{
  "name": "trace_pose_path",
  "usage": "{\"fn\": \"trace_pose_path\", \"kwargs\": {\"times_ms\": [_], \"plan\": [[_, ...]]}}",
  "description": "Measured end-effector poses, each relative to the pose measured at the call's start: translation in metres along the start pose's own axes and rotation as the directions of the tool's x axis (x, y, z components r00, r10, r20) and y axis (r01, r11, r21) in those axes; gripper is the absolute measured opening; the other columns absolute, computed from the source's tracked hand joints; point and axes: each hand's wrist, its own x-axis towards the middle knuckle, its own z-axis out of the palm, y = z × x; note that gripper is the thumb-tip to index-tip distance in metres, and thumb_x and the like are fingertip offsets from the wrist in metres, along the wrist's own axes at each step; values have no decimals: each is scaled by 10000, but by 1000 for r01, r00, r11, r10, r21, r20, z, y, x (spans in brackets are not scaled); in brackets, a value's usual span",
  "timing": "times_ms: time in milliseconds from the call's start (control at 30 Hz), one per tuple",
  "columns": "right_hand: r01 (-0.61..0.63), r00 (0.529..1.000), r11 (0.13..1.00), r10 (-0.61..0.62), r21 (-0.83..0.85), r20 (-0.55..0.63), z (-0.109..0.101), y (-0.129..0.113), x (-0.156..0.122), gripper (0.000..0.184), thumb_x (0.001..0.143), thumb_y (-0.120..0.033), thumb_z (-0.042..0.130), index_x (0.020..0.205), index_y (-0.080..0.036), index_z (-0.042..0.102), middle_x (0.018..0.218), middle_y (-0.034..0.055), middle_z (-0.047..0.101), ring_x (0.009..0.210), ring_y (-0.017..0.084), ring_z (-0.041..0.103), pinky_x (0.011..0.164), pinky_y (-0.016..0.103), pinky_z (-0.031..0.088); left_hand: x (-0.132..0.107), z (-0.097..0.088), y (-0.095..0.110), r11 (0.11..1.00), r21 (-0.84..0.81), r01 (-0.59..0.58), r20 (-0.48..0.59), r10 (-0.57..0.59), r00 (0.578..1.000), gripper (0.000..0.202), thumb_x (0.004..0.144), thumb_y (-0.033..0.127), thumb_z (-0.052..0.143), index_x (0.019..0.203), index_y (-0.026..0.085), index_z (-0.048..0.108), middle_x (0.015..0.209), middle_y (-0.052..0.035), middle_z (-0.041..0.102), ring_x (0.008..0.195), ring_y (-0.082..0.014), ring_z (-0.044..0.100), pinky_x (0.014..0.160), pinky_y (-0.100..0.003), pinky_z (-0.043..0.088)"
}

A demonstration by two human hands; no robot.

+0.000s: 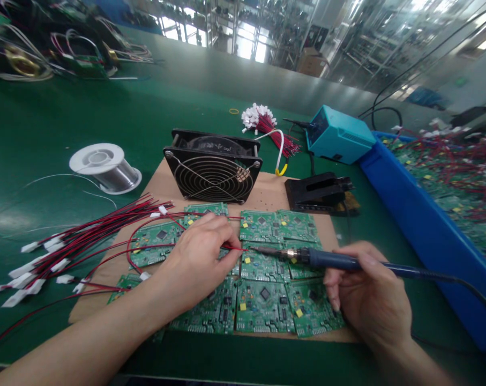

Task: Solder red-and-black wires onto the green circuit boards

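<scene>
My left hand [204,257] pinches a red-and-black wire [237,248] just above the green circuit boards. Its bare end reaches the edge of the middle board [262,268]. In my right hand [371,300] is a soldering iron [331,259], held like a pen and pointing left. The iron's tip meets or nearly meets the wire end; exact contact is too small to tell. Several boards lie in rows on a brown cardboard sheet [92,306], some partly hidden under my left hand and forearm. Red-and-black wires with white connectors [102,236] lie in a bundle to the left.
Behind the boards stands a black fan [214,169]. A solder spool [106,166] sits at left. At right are an iron stand [319,193], a teal soldering station [339,134] and a blue bin [411,214] of wired boards. More connector wires [267,126] lie behind the fan.
</scene>
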Motion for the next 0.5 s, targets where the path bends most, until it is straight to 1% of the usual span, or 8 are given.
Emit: {"fn": "trace_pose_path", "kwargs": {"times_ms": [267,400,500], "plan": [[4,1000,1000,-4,-8,9,0,-1,-2,177,907,-340,605,856,-203,705,616,44,712,417,142,623,353,184,503,0,-2,1,999,-22,28,25,-27,999,116,777,97,587,691,167,621,742,-19,628,790,-202,558,752,-352,427],[23,1000,1000,-23,-15,3,-1,0,-2,177,909,-345,598,865,-209,704,614,38,710,409,142,617,342,185,497,2,-6,0,992,-93,82,70,-76,995,71,763,117,644,746,185,649,759,5,655,806,-199,574,804,-374,427],[25,1000,1000,-25,-14,-6,0,1,-1,176,909,-344,599,865,-208,702,610,38,709,411,143,618,347,191,503,3,-10,-1,984,-145,100,110,-84,990,81,772,123,660,731,194,659,770,10,667,811,-194,584,809,-369,429]]}}
